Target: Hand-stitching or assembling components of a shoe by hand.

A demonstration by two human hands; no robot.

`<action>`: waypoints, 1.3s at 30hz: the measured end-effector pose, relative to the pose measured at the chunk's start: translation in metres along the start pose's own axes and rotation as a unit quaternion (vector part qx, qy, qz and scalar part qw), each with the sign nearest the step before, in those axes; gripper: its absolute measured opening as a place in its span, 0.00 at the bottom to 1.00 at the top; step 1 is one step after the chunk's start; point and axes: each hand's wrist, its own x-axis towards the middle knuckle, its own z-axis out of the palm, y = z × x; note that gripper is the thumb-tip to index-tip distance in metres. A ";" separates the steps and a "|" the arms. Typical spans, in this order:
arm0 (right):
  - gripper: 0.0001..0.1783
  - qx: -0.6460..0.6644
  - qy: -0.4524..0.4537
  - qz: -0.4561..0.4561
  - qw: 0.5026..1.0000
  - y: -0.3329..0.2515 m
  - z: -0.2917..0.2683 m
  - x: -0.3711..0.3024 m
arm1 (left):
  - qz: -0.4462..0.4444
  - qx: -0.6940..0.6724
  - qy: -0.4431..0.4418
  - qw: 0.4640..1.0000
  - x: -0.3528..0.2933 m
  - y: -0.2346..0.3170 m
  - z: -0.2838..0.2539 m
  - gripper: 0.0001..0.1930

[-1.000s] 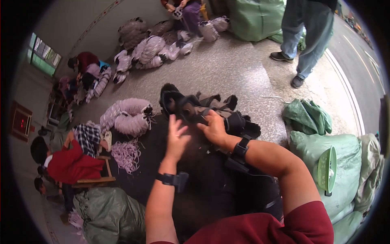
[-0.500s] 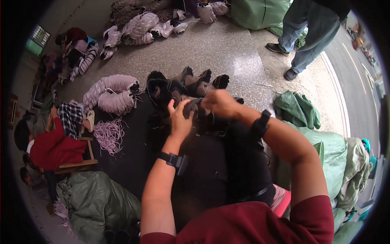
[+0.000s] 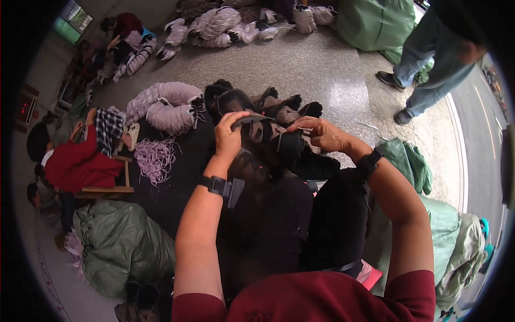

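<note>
Between my hands, over my lap, is a brown and black shoe upper (image 3: 260,131). My left hand (image 3: 229,138) is closed on its dark edge, thumb and fingers pressed together. On the other side, my right hand (image 3: 325,134) pinches the upper's near end, with the index finger stretched along it. Below the right hand hangs a black, padded part (image 3: 295,150); whether it belongs to the same upper is hard to make out. Just beyond lie several more brown and black shoe uppers (image 3: 284,110), side by side in a row.
Bundles of lilac shoe uppers (image 3: 170,115) and a heap of lilac laces (image 3: 154,161) lie to the left. Nearby, a person in red (image 3: 86,161) sits low. Green sacks (image 3: 123,247) flank me. At the far right, a person in jeans (image 3: 429,64) stands beside the road.
My hands have moved apart. The left has gone from spread fingers to a grip on the upper; the right has come down from a raised pinch. The whole view has shifted slightly.
</note>
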 end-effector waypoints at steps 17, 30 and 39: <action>0.19 -0.308 0.108 -0.078 0.942 -0.105 0.061 -0.046 | 0.152 -0.148 -0.121 0.970 0.027 0.113 -0.048 0.16; 0.21 -0.389 0.103 -0.176 0.898 -0.112 0.192 -0.173 | 0.241 -0.141 -0.185 0.942 -0.116 0.198 -0.052 0.20; 0.05 -0.403 0.146 -0.129 0.894 -0.123 0.184 -0.146 | 0.198 -0.063 -0.191 0.959 0.018 0.186 0.045 0.14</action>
